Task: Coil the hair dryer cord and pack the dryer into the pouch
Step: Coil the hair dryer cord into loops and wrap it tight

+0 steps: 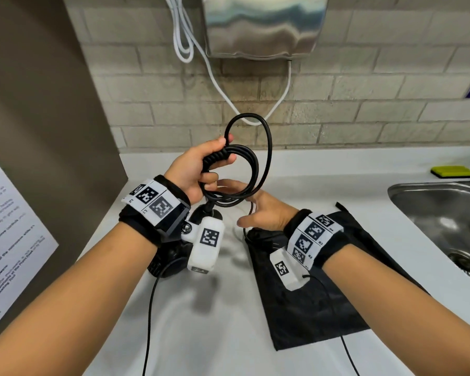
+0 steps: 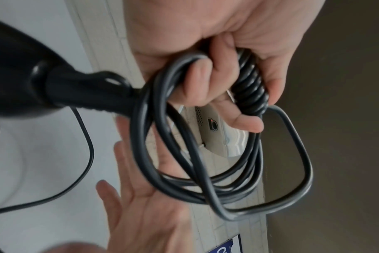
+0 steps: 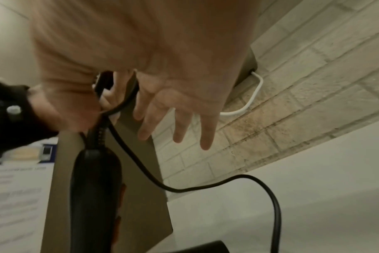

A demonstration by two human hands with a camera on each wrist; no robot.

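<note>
My left hand (image 1: pixel 209 164) grips several loops of the black hair dryer cord (image 1: pixel 266 147) above the white counter, fingers curled round the bundle and its ribbed strain relief (image 2: pixel 249 85). The black dryer (image 1: pixel 171 264) hangs below that hand, mostly hidden under my wrist; its handle (image 2: pixel 76 92) shows in the left wrist view. My right hand (image 1: pixel 244 204) is open with spread fingers (image 3: pixel 177 119), just under and behind the loops. A loose stretch of cord (image 3: pixel 206 186) trails down to the counter. The black pouch (image 1: pixel 323 302) lies flat under my right forearm.
A steel sink (image 1: pixel 445 213) is sunk in the counter at the right, with a yellow sponge (image 1: pixel 452 171) behind it. A metal hand dryer (image 1: pixel 263 23) and white cable (image 1: pixel 282 99) hang on the brick wall. A brown panel with a printed notice (image 1: pixel 11 234) stands left.
</note>
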